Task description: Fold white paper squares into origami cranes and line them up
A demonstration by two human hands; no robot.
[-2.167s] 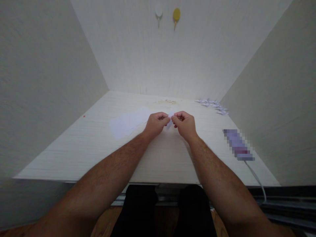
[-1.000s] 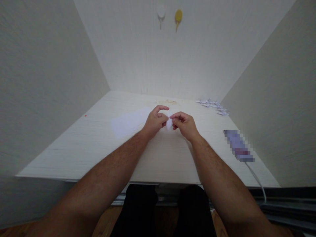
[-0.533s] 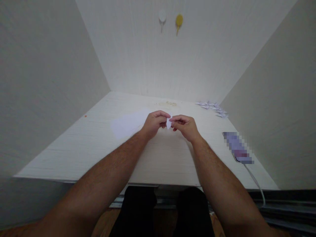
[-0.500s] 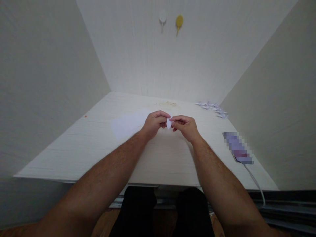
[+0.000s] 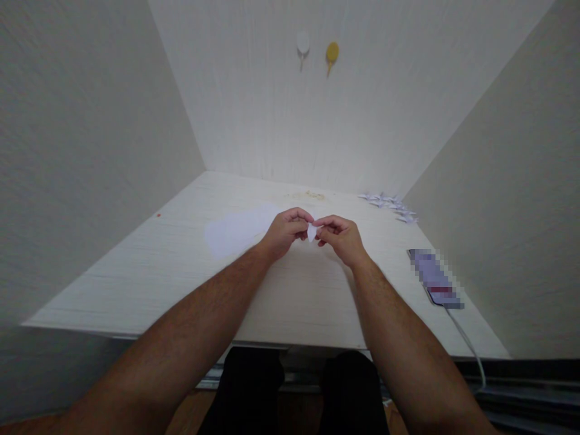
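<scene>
A small folded piece of white paper (image 5: 312,232) is held up between my hands, over the middle of the table. My left hand (image 5: 290,231) pinches its left side between thumb and fingers. On the other side my right hand (image 5: 338,237) is closed on the paper's right edge, the index fingertip at its top. Both index fingertips nearly meet above it. The paper comes to a point at the bottom, and the fingers cover part of it. Left of my left hand, flat sheets of white paper (image 5: 231,229) lie on the table.
Several folded paper cranes (image 5: 385,202) stand at the back right of the white table (image 5: 181,284). A phone (image 5: 435,278) with a white cable (image 5: 469,344) lies near the right edge. White (image 5: 302,43) and yellow (image 5: 332,52) hooks are on the back wall.
The right index fingertip has shifted to the top of the folded paper, close to the left fingertips. Both hands keep hold of it. The whole view has tilted slightly.
</scene>
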